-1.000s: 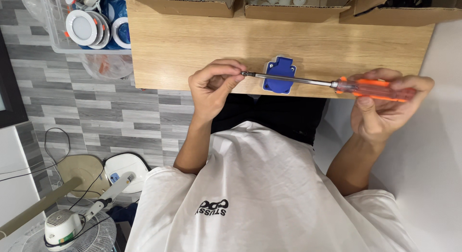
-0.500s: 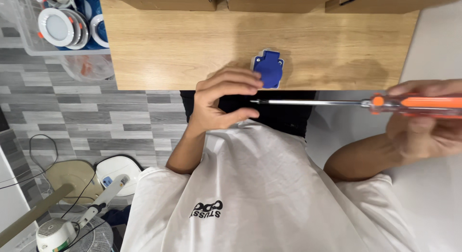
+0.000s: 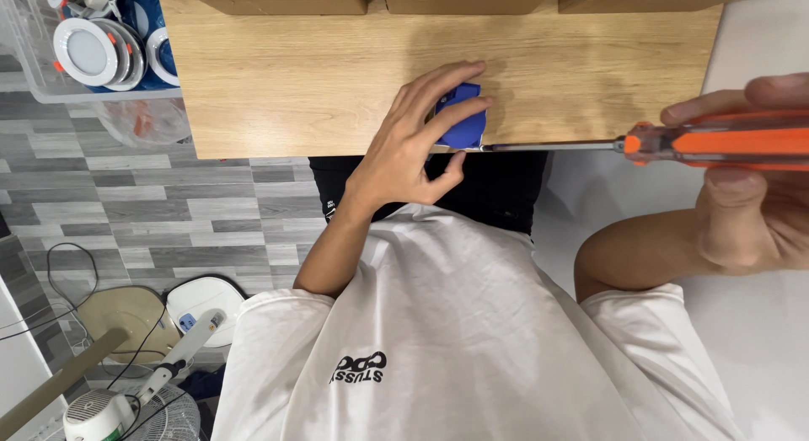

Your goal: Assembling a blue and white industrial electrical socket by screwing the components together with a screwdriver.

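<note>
Two bare hands work at the near edge of a wooden bench [image 3: 295,79]. The left hand [image 3: 413,150] spreads its fingers over a small blue plastic part [image 3: 465,121] lying on the bench edge, pressing it down. The right hand [image 3: 758,197] has its grip closed around the orange handle of a screwdriver [image 3: 725,144], whose steel shaft runs level to the part's lower corner.
</note>
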